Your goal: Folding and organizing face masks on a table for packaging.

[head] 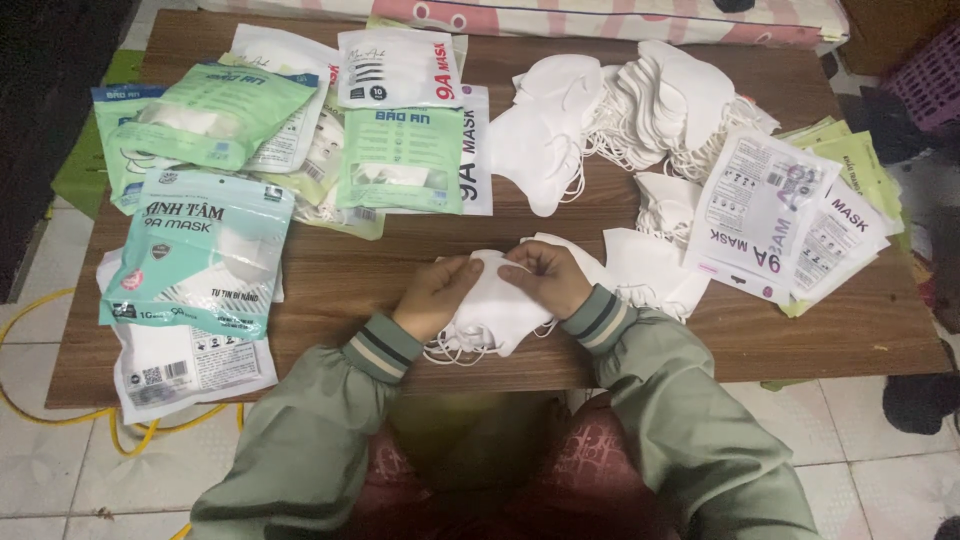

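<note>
Pinching a small stack of white masks [492,310] between clenched fingers of left hand [436,295] and right hand [548,277].

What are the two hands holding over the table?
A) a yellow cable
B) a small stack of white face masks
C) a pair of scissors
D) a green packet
B: both the left hand and the right hand grip a small stack of white face masks, ear loops dangling below, above the wooden table.

Both arms wear loose sage-green sleeves with ribbed cuffs striped dark and pale. The left hand [432,297] and right hand [551,278] are bare, without gloves or rings.
</note>
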